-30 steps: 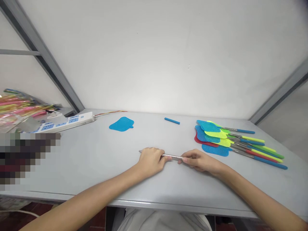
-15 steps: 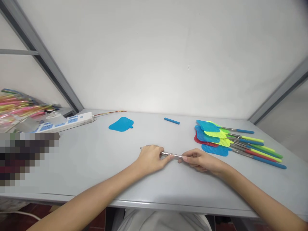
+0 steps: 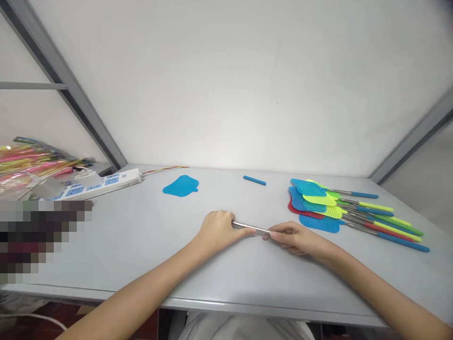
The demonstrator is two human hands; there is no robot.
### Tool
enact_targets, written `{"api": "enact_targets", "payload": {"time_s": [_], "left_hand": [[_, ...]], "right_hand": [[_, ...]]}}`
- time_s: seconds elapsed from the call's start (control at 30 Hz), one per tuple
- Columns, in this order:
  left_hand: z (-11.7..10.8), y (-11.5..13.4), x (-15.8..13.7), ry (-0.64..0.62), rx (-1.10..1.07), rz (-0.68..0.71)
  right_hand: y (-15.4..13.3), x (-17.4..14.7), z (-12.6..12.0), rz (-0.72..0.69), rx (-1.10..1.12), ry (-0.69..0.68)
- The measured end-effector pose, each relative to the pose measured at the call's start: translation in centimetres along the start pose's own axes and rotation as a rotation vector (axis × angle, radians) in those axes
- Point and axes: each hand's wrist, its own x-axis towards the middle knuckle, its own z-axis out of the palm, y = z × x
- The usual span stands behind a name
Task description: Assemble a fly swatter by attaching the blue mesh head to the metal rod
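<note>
A thin metal rod is held low over the middle of the grey worktop, near the front edge. The left hand is curled shut around the left part of the rod, so that end is hidden inside it. The right hand is closed on the right end, and the rod is pinched by the fingertips. Only a short shiny bit of rod is seen between the two hands. Whether the rod touches the worktop cannot be told.

The worktop is smooth, pale grey and wide. A plain white wall is seen behind it, and grey metal bars are slanted at both sides.

A pile of fly swatters is laid on the right, well apart from the hands. Blue, green, yellow and red ones are stacked together, with the handles pointed right. A loose blue swatter head is laid flat farther back on the left. A small blue grip tube is laid near the wall. A white power strip with blue sockets is placed at the far left, and a thin cord is run from it along the wall. A bag of bright coloured sticks is seen beside the strip. A blurred patch is seen at the left edge.
</note>
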Motion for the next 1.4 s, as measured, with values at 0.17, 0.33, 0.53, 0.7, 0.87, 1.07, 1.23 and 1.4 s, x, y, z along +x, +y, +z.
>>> {"api": "enact_targets", "payload": {"time_s": [0.17, 0.33, 0.53, 0.7, 0.87, 1.07, 1.23, 1.4], "left_hand": [[0.5, 0.1, -0.1, -0.029, 0.002, 0.070], [0.8, 0.1, -0.4, -0.043, 0.017, 0.087], [0.9, 0.2, -0.7, -0.047, -0.004, 0.100], [0.9, 0.6, -1.1, -0.051, -0.009, 0.121], [1.0, 0.9, -1.4, -0.053, -0.007, 0.191], [1.0, 1.2, -1.3, -0.067, -0.014, 0.150], [0.8, 1.2, -1.0, -0.079, -0.053, 0.132], [0.7, 0.6, -0.6, -0.037, -0.081, 0.205]], "right_hand": [[0.2, -0.1, 0.1, -0.017, -0.012, 0.000], [0.4, -0.2, 0.2, -0.036, -0.010, -0.026], [0.5, -0.3, 0.2, -0.003, 0.046, -0.050], [0.5, -0.3, 0.1, 0.001, 0.066, -0.056], [0.5, -0.2, 0.1, -0.002, 0.062, -0.058], [0.3, -0.2, 0.0, 0.003, 0.047, -0.057], [0.0, -0.3, -0.3, 0.000, -0.045, -0.036], [-0.1, -0.4, -0.5, -0.017, -0.087, -0.045]]}}
